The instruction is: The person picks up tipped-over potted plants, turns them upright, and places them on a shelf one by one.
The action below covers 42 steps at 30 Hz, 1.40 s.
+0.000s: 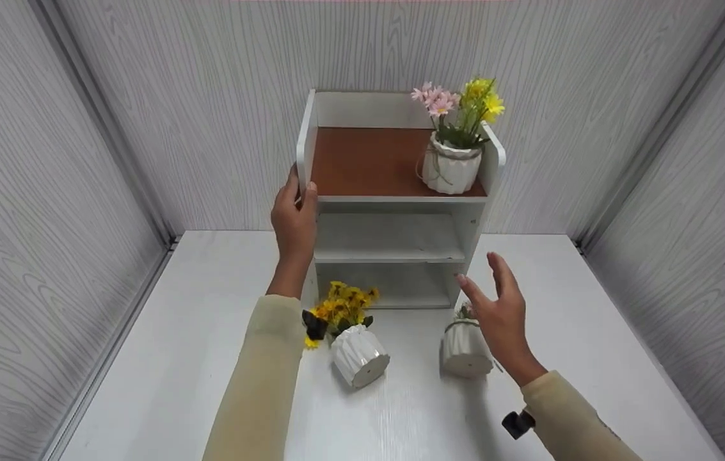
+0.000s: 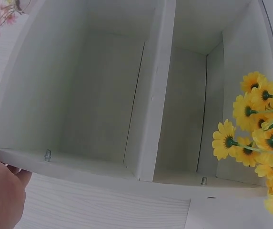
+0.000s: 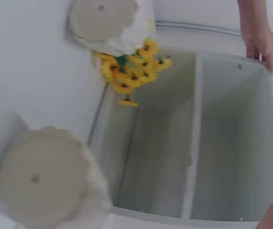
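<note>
My left hand [image 1: 295, 221] grips the left side panel of a small white shelf [image 1: 394, 200], thumb at the front edge and fingers behind it. On the shelf's brown top, at the right, stands a white flowerpot [image 1: 452, 169] with pink and yellow flowers. My right hand [image 1: 503, 317] is held in the air, thumb and fingers spread apart, holding nothing. It partly covers a second white pot [image 1: 466, 352] with pink flowers, lying on its side. A third white pot [image 1: 358, 355], its yellow flowers [image 2: 260, 124] toward the shelf, lies tipped at the lower left.
The shelf stands on a white table [image 1: 208, 307] against a wood-grain back wall [image 1: 221, 115]. Wood-grain side panels [image 1: 10, 192] rise at left and right. Below its top, the shelf has two open compartments. A small black camera [image 1: 519, 424] sits at the right sleeve.
</note>
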Tool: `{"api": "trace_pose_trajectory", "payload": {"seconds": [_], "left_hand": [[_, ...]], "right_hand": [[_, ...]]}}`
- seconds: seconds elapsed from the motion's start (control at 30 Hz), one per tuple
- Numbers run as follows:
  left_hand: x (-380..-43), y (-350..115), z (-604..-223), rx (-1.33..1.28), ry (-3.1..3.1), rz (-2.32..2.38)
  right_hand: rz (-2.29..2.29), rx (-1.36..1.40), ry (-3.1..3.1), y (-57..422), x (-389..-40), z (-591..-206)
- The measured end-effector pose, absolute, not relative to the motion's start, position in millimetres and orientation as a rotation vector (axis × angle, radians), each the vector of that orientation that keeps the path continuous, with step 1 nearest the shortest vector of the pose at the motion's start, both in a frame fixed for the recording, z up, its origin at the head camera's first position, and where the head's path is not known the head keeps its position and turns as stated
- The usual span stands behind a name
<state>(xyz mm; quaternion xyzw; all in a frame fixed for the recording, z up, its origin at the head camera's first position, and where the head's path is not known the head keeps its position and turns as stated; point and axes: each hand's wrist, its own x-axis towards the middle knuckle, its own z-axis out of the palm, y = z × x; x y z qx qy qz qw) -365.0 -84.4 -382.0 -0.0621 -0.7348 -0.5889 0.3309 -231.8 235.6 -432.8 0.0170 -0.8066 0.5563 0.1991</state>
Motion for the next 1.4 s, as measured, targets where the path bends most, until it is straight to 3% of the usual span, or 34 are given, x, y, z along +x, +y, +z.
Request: {"api": "trace_pose_trajectory", "payload": {"seconds": [0.43, 0.8, 1.4], "left_hand": [[-367, -83, -384, -0.181, -1.952, -1.509], [-366, -84, -389, -0.177, -1.943, -1.513], [-364, -86, -384, -0.18, -1.93, -1.528]], "right_hand": [[1.481, -0.276, -2.465, 259, -203, -505], [1.428, -0.422, -2.647, 257, -201, -551], [1.384, -0.441, -2.615, 253, -201, -559]]}}
